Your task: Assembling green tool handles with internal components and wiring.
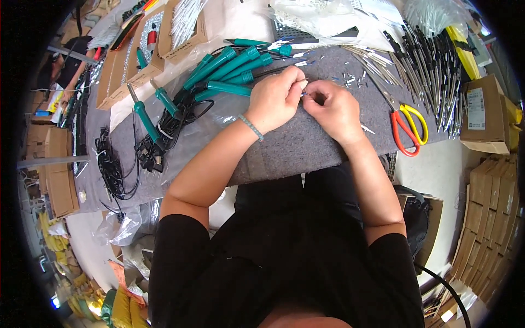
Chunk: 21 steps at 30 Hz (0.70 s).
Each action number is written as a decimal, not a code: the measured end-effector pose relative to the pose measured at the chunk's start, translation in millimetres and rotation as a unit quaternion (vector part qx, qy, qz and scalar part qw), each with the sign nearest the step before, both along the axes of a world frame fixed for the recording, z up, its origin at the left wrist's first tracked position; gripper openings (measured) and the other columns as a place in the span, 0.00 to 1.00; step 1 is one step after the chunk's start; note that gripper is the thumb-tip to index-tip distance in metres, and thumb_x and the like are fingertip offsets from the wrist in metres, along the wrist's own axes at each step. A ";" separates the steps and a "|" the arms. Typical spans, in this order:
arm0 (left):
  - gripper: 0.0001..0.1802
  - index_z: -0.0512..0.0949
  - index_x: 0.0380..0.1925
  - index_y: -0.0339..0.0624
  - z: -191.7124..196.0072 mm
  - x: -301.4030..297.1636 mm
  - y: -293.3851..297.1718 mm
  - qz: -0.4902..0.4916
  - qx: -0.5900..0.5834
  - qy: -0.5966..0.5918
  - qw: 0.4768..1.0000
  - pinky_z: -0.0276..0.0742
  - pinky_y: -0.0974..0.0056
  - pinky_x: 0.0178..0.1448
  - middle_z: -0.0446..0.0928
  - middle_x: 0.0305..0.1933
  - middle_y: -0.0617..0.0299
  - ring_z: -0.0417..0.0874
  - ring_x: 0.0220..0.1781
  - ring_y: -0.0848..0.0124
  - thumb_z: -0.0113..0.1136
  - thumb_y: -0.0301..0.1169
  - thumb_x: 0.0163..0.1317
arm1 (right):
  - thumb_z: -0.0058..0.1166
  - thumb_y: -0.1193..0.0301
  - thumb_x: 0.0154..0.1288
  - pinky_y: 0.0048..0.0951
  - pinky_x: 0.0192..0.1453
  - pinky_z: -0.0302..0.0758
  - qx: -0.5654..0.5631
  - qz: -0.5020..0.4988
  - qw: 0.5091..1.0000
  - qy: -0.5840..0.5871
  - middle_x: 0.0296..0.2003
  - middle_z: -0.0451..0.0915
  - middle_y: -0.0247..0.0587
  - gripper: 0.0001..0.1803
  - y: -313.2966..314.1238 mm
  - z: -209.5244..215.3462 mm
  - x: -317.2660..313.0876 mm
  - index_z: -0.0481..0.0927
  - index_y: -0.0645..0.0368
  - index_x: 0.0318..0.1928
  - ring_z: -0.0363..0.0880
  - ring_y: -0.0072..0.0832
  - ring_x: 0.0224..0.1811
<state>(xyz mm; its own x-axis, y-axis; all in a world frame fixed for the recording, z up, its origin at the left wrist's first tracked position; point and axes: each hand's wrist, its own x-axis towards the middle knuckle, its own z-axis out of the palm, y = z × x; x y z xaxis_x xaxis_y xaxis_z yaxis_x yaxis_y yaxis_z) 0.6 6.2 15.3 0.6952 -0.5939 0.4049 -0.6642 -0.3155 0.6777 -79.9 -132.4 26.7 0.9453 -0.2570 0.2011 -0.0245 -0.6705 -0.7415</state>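
Note:
My left hand (276, 98), with a beaded bracelet at its wrist, is closed in a pinch above the grey cloth of the table (295, 147). My right hand (333, 109) pinches close beside it, thumb and forefinger together. Between the fingertips show a thin dark tip and a speck of blue, too small to name. Left of my left hand lies a pile of green soldering iron handles (232, 63), with thin white and blue wire ends at their far side. Small metal and white bits (355, 79) are scattered beyond my right hand.
Scissors (407, 128) with red and yellow handles lie on the right. Behind them are dark-tipped metal rods (429, 76) and a cardboard box (484, 115). Two soldering irons (145, 117) and coiled black cables (109, 164) lie left. White sticks fill a carton (183, 46) at the back.

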 end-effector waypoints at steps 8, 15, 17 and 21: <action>0.06 0.73 0.36 0.36 -2.6 2.3 1.0 -0.008 -0.004 0.037 0.999 0.75 0.68 0.33 0.78 0.29 0.56 0.80 0.30 0.71 0.58 0.26 0.63 | 0.55 0.66 0.56 0.39 0.41 0.76 -0.012 0.067 0.997 0.033 0.32 0.82 0.43 0.09 -10.2 1.0 4.2 0.81 0.56 0.36 0.82 0.42 0.36; 0.05 0.72 0.36 0.35 -2.6 4.4 0.7 -0.021 -0.015 0.062 0.998 0.73 0.71 0.33 0.77 0.29 0.60 0.77 0.30 0.78 0.57 0.24 0.63 | 0.55 0.71 0.59 0.31 0.47 0.76 0.270 0.131 0.950 0.080 0.37 0.83 0.47 0.12 -23.7 0.4 5.7 0.82 0.60 0.43 0.83 0.31 0.40; 0.05 0.72 0.36 0.35 -2.1 4.5 1.7 -0.018 -0.008 0.070 0.997 0.72 0.72 0.33 0.76 0.28 0.60 0.76 0.29 0.78 0.57 0.23 0.63 | 0.55 0.74 0.58 0.32 0.45 0.76 0.294 0.112 0.945 0.085 0.34 0.83 0.42 0.08 -22.4 2.6 5.2 0.82 0.60 0.39 0.82 0.30 0.37; 0.05 0.73 0.36 0.34 -1.8 5.8 -1.1 -0.008 0.021 0.092 0.996 0.72 0.72 0.32 0.76 0.27 0.61 0.76 0.29 0.79 0.56 0.24 0.64 | 0.59 0.74 0.50 0.34 0.39 0.73 -0.278 0.058 0.925 -0.253 0.30 0.81 0.33 0.07 -7.1 -3.6 -3.8 0.79 0.53 0.32 0.80 0.32 0.31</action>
<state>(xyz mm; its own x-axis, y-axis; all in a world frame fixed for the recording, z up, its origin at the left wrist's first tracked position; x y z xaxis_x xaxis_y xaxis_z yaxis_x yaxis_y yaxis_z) 6.4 5.1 13.4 0.7456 -0.6191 0.2465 -0.5351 -0.3358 0.7752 -83.7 -139.4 23.1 0.7083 0.1163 0.6963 0.3268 -0.9283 -0.1773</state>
